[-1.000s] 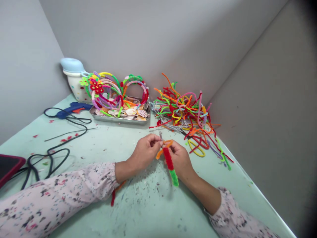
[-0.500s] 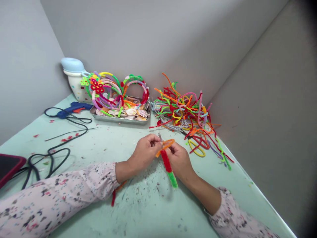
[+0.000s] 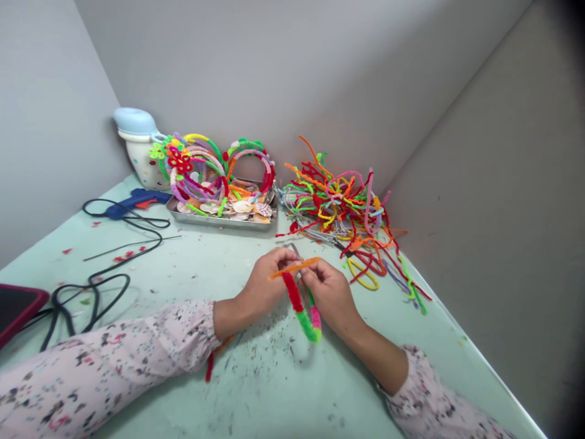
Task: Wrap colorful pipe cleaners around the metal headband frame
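Note:
Over the middle of the table, both hands hold a thin headband wrapped in fuzzy pipe cleaner. Its red, green and pink loop (image 3: 308, 329) hangs below the fingers, and a bare grey end (image 3: 295, 249) pokes out above them. Across it lies an orange pipe cleaner (image 3: 286, 271), one tip sticking out to the left. My left hand (image 3: 265, 280) is closed in a pinch at the headband near the bare end. My right hand (image 3: 331, 296) is closed too, thumb and finger pinching where the orange pipe cleaner crosses the band. The exact grip points are partly hidden by the fingers.
A metal tray (image 3: 219, 224) of shells carries several wrapped headbands (image 3: 196, 158). Right of it lies a tangled pile of pipe cleaners (image 3: 338, 195). At left are a blue glue gun (image 3: 137, 200), black cord (image 3: 98, 280), a lidded white container (image 3: 141, 155) and a red-edged phone (image 3: 21, 311).
The headband has turned between my hands, so its loop now shows a pink side and its red part sits further left. The orange pipe cleaner has gone from a loop to nearly straight.

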`<state>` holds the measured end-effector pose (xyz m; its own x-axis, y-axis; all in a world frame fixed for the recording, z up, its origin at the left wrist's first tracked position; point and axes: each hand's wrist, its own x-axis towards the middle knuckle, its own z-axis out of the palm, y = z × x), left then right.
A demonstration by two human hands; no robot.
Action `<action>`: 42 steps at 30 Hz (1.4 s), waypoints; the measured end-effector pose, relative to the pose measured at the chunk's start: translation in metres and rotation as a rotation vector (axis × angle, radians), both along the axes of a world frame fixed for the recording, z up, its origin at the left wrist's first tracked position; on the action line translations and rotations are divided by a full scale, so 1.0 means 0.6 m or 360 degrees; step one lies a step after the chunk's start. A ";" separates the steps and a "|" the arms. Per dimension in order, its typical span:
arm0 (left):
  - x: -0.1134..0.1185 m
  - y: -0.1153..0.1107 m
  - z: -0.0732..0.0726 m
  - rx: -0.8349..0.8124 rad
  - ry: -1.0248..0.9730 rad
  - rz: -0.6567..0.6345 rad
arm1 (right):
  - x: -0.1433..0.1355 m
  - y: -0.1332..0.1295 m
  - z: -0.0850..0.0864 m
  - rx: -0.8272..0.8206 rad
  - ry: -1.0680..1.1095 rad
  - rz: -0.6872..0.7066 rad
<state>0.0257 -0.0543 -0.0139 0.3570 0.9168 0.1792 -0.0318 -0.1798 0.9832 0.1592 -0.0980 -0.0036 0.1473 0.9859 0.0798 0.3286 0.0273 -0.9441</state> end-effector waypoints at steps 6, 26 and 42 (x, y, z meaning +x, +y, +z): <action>-0.001 0.006 -0.004 0.0023 0.0132 0.0081 | 0.002 -0.002 0.001 0.0013 -0.0032 0.0023; 0.004 0.007 -0.004 0.0063 0.0163 0.0117 | 0.004 -0.003 0.003 0.0104 -0.0193 -0.0007; 0.003 0.007 -0.004 0.0009 0.0118 0.0077 | 0.002 -0.003 0.005 0.0076 -0.0118 -0.0027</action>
<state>0.0277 -0.0500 -0.0161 0.3245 0.9324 0.1591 0.0499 -0.1849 0.9815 0.1605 -0.0995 -0.0009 0.1557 0.9781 0.1382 0.3982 0.0658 -0.9149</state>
